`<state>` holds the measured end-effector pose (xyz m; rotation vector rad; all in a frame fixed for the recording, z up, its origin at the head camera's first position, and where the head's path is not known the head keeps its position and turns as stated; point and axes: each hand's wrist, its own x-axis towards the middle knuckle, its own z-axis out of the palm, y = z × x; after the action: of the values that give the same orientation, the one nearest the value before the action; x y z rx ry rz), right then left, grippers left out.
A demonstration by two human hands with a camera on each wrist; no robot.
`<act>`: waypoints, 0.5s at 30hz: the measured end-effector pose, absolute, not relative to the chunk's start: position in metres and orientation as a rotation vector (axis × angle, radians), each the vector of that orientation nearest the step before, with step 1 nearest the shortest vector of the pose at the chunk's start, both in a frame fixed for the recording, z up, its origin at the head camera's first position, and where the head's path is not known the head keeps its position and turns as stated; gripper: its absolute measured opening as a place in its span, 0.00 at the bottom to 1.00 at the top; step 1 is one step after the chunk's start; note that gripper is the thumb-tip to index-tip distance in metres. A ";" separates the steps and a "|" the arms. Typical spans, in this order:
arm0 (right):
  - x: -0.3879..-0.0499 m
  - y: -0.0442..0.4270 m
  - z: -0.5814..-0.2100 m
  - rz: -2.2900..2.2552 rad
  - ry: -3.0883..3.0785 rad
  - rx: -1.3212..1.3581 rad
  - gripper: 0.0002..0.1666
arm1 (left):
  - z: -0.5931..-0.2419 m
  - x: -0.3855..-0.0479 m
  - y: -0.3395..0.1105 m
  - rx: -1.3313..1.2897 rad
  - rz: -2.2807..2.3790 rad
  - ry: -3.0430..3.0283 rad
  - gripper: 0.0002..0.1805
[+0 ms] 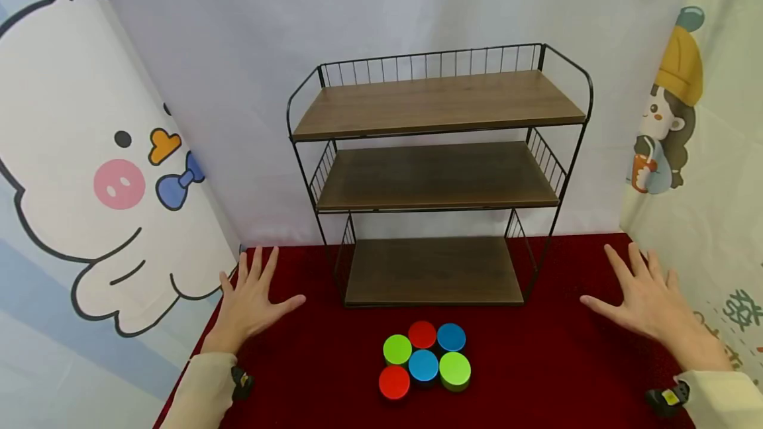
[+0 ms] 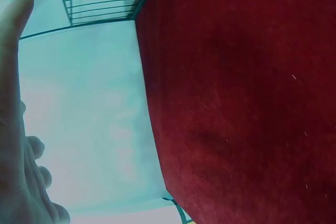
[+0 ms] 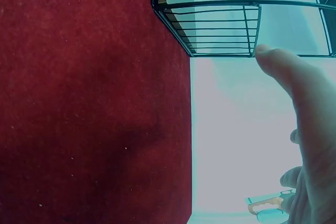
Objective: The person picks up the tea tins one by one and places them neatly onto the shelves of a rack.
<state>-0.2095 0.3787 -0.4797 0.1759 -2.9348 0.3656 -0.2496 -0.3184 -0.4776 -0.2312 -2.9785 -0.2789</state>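
Note:
My left hand (image 1: 247,306) is spread over the left part of the red cloth, fingers straight and thumb out, holding nothing. On the other side, my right hand (image 1: 646,300) is spread the same way, also without anything in it. Between them, nearer to me, stands a cluster of round pieces: a red one (image 1: 422,335) and a blue one (image 1: 451,337) at the back, a green one (image 1: 397,349) and a blue one (image 1: 424,365) in the middle, a red one (image 1: 394,382) and a green one (image 1: 455,371) in front. Neither hand touches them.
A three-tier shelf (image 1: 438,177) with wooden boards and a black wire frame stands behind the round pieces. Red cloth (image 1: 298,376) covers the table. A pale curtain (image 1: 238,85) hangs behind, and printed cloths with cartoon figures (image 1: 59,171) flank both sides.

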 end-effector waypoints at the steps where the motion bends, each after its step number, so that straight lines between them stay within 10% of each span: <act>1: -0.209 0.378 -0.480 0.372 -2.936 0.171 0.67 | -0.476 -0.250 -0.317 -0.229 -0.293 -2.969 0.63; 15: -0.205 0.363 -0.486 0.517 -2.958 0.127 0.67 | -0.462 -0.258 -0.299 -0.203 -0.544 -2.870 0.61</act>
<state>-0.2052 0.3632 -0.4863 0.1270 -2.9582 0.5170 -0.2576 -0.2989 -0.4620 -0.2028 -2.8704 -0.5437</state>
